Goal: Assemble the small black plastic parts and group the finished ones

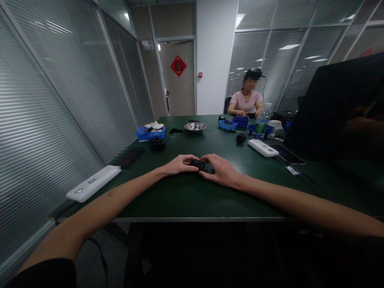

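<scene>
A small black object (198, 165) lies between my hands just above or on the green tabletop; its exact kind is too small and dark to make out. From the left, my left hand (179, 165) has its fingers and thumb closed on that object's side. My right hand (220, 170) arches over from the right, with its fingertips at the object's opposite side and the thumb low by the table. Part of the object is hidden by the fingers. Under the right palm a dark patch shows, perhaps a shadow or another black piece.
On the green table (168, 200) stand a steel bowl (195, 128), a blue basket (150, 134), black clustered parts (157, 144), a black lump (241, 138), a water bottle (261, 123), white power banks (263, 148) and a phone (289, 154). A dark monitor rises right. Another person sits opposite.
</scene>
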{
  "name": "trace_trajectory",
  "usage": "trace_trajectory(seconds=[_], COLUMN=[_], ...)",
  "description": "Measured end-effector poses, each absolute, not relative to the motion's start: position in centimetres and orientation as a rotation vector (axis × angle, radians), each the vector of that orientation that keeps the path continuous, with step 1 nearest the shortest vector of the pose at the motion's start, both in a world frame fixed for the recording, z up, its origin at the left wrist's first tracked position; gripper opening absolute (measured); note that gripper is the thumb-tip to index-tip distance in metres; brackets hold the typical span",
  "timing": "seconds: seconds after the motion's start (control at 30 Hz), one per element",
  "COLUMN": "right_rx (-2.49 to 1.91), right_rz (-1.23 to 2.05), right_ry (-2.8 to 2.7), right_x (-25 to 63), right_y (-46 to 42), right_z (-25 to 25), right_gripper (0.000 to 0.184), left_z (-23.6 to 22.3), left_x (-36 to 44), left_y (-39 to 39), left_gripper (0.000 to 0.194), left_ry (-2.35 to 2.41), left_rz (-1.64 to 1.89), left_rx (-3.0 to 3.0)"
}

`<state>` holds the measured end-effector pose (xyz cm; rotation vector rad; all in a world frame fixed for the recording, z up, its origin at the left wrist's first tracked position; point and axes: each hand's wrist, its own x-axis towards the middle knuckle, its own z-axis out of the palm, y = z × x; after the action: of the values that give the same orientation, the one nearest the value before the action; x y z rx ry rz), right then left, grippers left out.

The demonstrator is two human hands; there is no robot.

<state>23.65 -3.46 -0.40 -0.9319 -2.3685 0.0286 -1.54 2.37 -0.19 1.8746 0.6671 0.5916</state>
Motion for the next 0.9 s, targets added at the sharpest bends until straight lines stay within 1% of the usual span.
trace_trajectory(seconds=[0.1, 0.23, 0.43, 0.57, 0.67, 0.77, 0.9], right_rx=[-0.981, -0.928, -0.864, -0.923, -0.944, -0.899, -0.865], right_rz=[0.026, 0.004, 0.003, 0.038, 0.069, 0.065, 0.061], right_ry=[-2.364, -2.391, -2.405, -2.403, -2.409, -2.414, -2.408], right_x=[23.73, 23.81, 23.77, 23.75, 23.78, 23.87, 23.95], right_y=[-3.28, -3.15, -3.41, -3.53, -3.42, -3.28, -3.28], right_z=[-0.51, -0.64, -0.45, -0.31, -0.38, -0.52, -0.51], right_gripper=[0.039, 0.037, 0.038, 0.041, 0.040, 0.038, 0.041], left_z=[-0.11, -0.35, -0.70, -0.60, -0.41, -0.15, 0.01], left_x=[-1.52, -1.50, -1.55, -1.52, -1.45, -1.44, -1.49], left_y=[2.29, 2.52, 2.84, 2.68, 2.45, 2.23, 2.19], left_gripper=[0.051, 0.053, 0.053, 0.052, 0.051, 0.051, 0.053], left_ry=[0.665, 0.670, 0.658, 0.662, 0.658, 0.660, 0.661], left_rz=[0.595, 0.593, 0.592, 0.605, 0.604, 0.600, 0.581], left_rx=[1.872, 1.865, 1.892, 1.877, 1.871, 1.878, 1.889])
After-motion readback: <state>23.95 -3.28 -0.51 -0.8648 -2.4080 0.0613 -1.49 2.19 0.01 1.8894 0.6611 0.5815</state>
